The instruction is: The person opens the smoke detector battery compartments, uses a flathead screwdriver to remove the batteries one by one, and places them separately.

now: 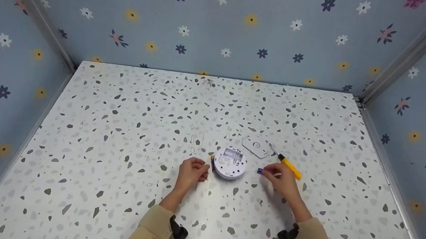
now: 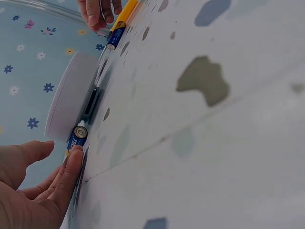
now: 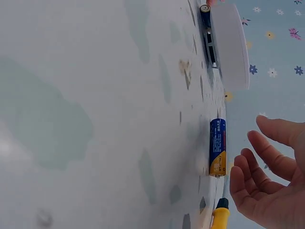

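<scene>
Head view is showing us both hands lying on the speckled table (image 1: 118, 117). Our left hand (image 1: 190, 172) is touching a blue battery (image 1: 212, 163) with loosely bent fingers, right against the round white device (image 1: 230, 162). Our right hand (image 1: 282, 179) is lying released, gripping nothing, a second battery (image 1: 260, 171) just beside its fingertips and a yellow screwdriver (image 1: 289, 166) just beyond it.

Glossy speckled tabletop (image 1: 124, 134); smooth white plastic device (image 1: 230, 163).
</scene>
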Motion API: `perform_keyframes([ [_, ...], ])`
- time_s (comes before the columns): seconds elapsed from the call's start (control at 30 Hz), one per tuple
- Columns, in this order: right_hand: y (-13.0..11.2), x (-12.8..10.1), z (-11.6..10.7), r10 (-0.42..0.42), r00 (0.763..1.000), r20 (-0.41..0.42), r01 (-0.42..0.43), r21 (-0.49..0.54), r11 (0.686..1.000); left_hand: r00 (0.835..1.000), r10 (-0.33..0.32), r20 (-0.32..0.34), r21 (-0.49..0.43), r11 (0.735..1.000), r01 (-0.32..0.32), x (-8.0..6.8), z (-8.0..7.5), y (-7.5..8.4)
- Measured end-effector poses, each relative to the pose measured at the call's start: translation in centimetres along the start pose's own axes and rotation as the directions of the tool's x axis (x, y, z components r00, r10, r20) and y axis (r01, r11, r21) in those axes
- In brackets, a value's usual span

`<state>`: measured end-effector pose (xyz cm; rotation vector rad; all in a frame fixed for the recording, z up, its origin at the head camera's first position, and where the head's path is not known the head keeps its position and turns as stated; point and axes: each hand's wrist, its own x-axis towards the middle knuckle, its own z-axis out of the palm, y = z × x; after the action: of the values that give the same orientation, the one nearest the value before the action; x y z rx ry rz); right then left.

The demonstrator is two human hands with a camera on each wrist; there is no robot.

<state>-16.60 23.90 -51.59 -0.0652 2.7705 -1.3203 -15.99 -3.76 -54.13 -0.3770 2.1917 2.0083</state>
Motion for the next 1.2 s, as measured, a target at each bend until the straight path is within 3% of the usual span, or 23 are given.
perform_keyframes([
  [0.23,-0.4,-0.3,0.5,-0.034,0.999,-0.005,0.035,0.023,0.999,0.995,0.099,0.002,0.094,0.991,-0.098,-0.3,-0.4,-0.1],
  [0.43,-0.7,-0.8,1.1,-0.038,0.999,-0.011,0.038,0.062,0.997,0.976,0.217,0.001,0.2,0.956,-0.213,-0.5,-0.7,-0.3],
  [0.57,-1.2,-1.0,1.5,-0.04,0.999,-0.001,0.04,0.061,0.997,0.966,0.26,0.004,0.238,0.938,-0.253,-0.6,-0.7,-0.2],
  [0.77,-1.8,-1.1,1.7,0.015,1.0,0.015,-0.015,0.039,0.999,0.943,0.33,0.05,0.324,0.887,-0.328,-0.4,-0.7,-0.2],
  [0.93,-2.0,-1.2,1.8,0.025,1.0,0.011,-0.026,0.041,0.999,0.907,0.4,0.128,0.37,0.83,-0.418,0.0,-0.5,-0.4],
  [1.03,-2.0,-1.2,1.9,0.021,1.0,0.01,-0.022,0.04,0.999,0.892,0.421,0.166,0.391,0.802,-0.451,0.3,-0.4,-0.4],
  [1.2,-2.1,-1.4,1.8,0.027,1.0,0.014,-0.028,0.048,0.998,0.896,0.391,0.208,0.429,0.787,-0.443,0.8,-0.4,-0.3],
])
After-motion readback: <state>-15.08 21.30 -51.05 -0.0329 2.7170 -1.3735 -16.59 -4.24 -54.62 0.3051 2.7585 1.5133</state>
